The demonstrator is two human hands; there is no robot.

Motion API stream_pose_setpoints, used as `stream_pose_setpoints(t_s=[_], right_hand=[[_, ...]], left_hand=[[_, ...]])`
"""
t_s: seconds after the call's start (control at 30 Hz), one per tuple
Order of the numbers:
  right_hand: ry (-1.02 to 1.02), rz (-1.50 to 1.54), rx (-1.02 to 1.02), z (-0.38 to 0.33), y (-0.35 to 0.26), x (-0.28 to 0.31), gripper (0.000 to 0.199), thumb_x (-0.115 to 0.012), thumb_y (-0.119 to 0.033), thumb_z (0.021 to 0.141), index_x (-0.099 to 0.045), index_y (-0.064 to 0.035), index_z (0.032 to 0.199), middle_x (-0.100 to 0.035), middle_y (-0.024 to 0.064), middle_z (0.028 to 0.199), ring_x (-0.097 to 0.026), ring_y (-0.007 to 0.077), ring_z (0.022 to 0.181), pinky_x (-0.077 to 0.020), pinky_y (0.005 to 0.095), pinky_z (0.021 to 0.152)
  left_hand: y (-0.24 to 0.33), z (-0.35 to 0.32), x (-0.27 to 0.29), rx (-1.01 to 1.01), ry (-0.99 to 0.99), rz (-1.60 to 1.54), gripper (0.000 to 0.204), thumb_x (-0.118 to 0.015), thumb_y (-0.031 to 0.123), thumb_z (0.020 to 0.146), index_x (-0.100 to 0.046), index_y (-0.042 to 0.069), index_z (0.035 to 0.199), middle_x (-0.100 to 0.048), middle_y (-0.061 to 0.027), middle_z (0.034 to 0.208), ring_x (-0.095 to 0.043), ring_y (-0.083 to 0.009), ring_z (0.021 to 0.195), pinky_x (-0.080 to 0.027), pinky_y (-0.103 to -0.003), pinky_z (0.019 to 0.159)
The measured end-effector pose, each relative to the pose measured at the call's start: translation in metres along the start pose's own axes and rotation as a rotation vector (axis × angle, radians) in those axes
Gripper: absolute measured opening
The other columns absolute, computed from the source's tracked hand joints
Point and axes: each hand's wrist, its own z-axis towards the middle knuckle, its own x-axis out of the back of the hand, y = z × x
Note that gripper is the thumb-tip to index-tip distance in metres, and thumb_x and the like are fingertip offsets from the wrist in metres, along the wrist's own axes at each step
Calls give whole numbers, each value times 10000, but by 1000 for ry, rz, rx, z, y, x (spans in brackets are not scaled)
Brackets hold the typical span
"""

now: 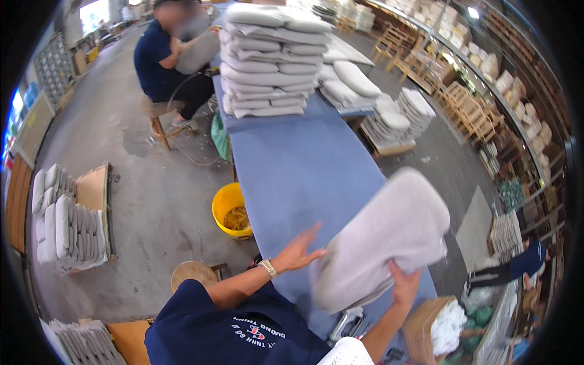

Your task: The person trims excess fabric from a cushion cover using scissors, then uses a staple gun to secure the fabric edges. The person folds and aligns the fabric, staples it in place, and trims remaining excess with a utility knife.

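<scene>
A light grey upholstered cushion [389,234] is held tilted above the near part of the blue-covered table [292,164], its edges slightly blurred. My right hand [404,283] grips its near right edge, thumb on the face and the other fingers partly hidden. On the other side, my left hand [301,250], with a watch at the wrist, has its fingers spread beside the cushion's left edge. Whether those fingertips touch the fabric is hard to tell. Under the cushion's near edge, a metallic tool [347,323] lies on the table, partly covered.
A tall stack of grey cushions [271,67] stands at the table's far end. A yellow bucket [232,210] and a round stool [193,275] are at left. Beyond, a seated co-worker [173,61] handles a cushion. At right sits a cardboard box [420,325] with white stuffing.
</scene>
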Motion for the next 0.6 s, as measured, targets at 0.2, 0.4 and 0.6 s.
stream_pose_setpoints(t_s=[0.2, 0.4, 0.6], right_hand=[[-670, -808, 351, 70, -79, -23, 519, -767, -67, 728, -704, -80, 1243, -744, 181, 1131, -712, 352, 1062, -542, 400, 912], [-1057, -1004, -34, 81, 33, -53, 630, -721, -39, 726, -675, -200, 1334, -717, 168, 1227, -673, 378, 1118, -522, 456, 969], [-856, -981, 248, 34, 62, -60, 633, -818, -150, 744, -647, -132, 1353, -679, 160, 1313, -616, 366, 1231, -497, 464, 1043]], left_hand=[[89, 12, 38, -650, 589, 207, 1168, -902, 398, 776, -203, -4, 1620, -288, -233, 1662, -268, -366, 1550, -254, -466, 1249], [14, -12, -2, 94, -135, -40, 973, -864, 421, 811, -387, 16, 1556, -566, -226, 1465, -561, -376, 1345, -461, -456, 1100], [-16, -47, -11, 96, -15, 76, 780, -820, 396, 869, -499, 24, 1476, -651, -228, 1331, -655, -388, 1184, -523, -450, 999]])
